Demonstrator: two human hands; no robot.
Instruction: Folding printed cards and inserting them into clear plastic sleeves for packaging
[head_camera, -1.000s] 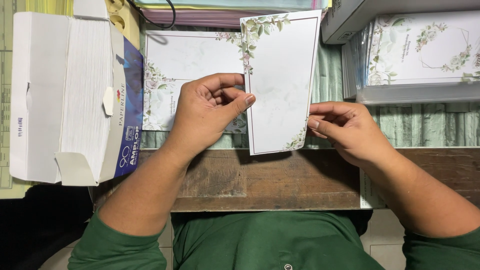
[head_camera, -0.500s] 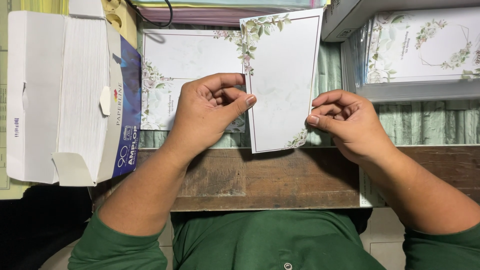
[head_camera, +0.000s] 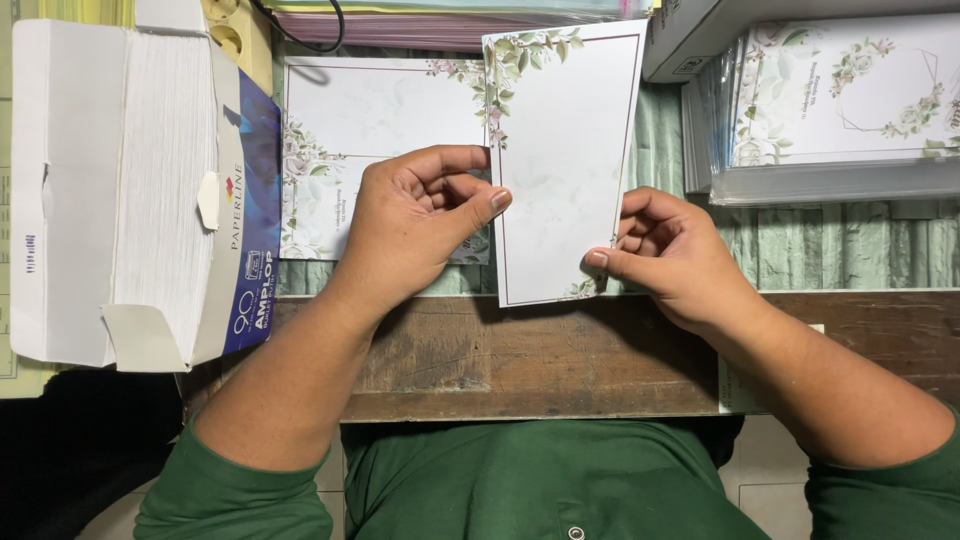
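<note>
Your left hand and right hand pinch the floral card edges; keep it upright above the wooden ledge.

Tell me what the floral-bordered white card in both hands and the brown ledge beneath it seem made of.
Floral-bordered white card: likely stiff matte cardstock; it stands flat and unbent, pinched by the left hand and right hand. Brown ledge: worn, unfinished-looking wood, with visible grain and scuffs.
</note>
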